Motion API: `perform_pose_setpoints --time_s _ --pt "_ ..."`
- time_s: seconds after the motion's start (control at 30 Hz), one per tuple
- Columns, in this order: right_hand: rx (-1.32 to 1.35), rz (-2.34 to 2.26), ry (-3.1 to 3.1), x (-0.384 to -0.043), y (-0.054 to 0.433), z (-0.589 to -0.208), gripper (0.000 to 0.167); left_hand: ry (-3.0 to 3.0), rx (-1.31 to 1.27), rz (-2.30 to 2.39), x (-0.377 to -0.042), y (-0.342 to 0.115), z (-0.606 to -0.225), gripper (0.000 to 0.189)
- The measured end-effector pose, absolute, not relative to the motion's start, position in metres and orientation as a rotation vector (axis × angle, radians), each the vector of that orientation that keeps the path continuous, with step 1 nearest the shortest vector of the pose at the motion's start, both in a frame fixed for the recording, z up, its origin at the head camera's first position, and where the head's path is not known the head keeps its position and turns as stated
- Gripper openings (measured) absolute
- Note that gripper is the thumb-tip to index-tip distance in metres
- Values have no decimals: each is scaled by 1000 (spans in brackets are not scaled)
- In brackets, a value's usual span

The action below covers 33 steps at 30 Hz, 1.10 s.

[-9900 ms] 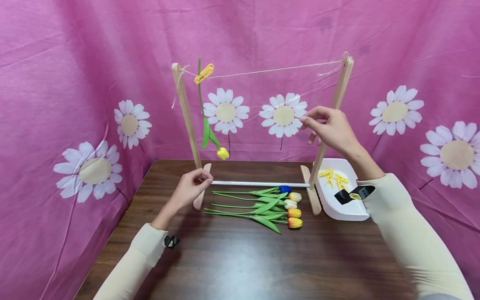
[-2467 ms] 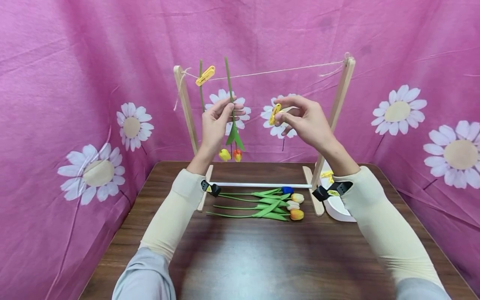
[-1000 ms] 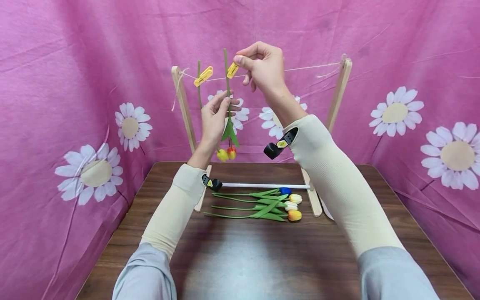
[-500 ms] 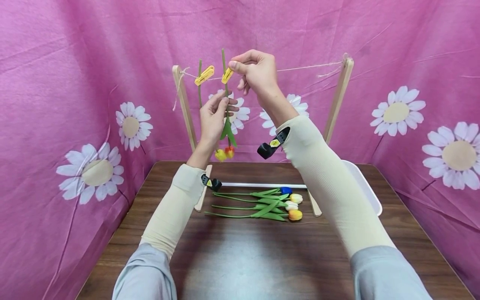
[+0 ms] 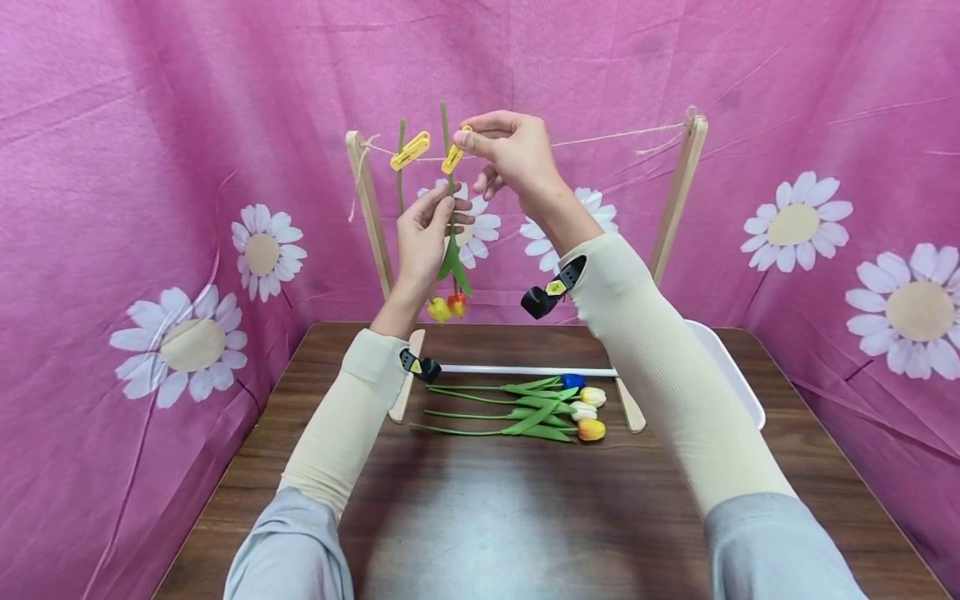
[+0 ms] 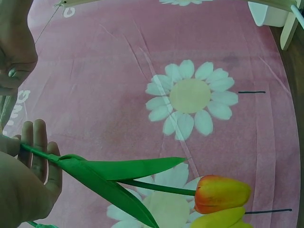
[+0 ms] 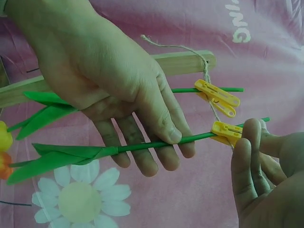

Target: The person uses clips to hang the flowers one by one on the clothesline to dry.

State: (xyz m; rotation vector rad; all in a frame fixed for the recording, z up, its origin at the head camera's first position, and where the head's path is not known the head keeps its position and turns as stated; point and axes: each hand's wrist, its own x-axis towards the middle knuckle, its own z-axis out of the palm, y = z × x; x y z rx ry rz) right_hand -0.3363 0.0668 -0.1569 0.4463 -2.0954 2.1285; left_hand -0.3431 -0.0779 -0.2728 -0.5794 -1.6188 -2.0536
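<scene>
My left hand [image 5: 422, 242] pinches the stem of an upside-down red-and-yellow artificial tulip [image 6: 222, 194] between thumb and fingers. Its stem crosses the string [image 5: 622, 136] of a wooden frame. Up at that crossing, my right hand [image 5: 517, 154] pinches a yellow clothespin [image 5: 452, 158], whose jaws sit over stem and string in the right wrist view. Just to the left, a second yellow clothespin [image 5: 410, 151] holds a yellow tulip [image 5: 438, 311] head down on the string; my left hand partly covers that flower's stem and leaves.
Blue, white and orange-yellow tulips [image 5: 591, 429] lie in a row on the brown table [image 5: 480, 517], before the frame's white crossbar [image 5: 525, 371]. Wooden posts [image 5: 678, 200] stand on either side. My right forearm hides most of a white tray [image 5: 731, 375]. A pink flowered cloth surrounds the table.
My left hand has taken the red-and-yellow tulip from the row and raised it to the string. My right hand has brought a clothespin up onto its stem; both hands have lately shifted slightly left.
</scene>
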Motion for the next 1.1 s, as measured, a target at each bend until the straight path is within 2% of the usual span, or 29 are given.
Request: perform_pose_setpoints --time_s 0.5,1.1 --pt "490 2065 -2021 -328 77 -156 28 -1648 -640 -2108 -337 -83 -276 31" --pt "561 1988 -1961 -304 102 -161 3 -1784 -617 -1941 -322 -102 -283 31"
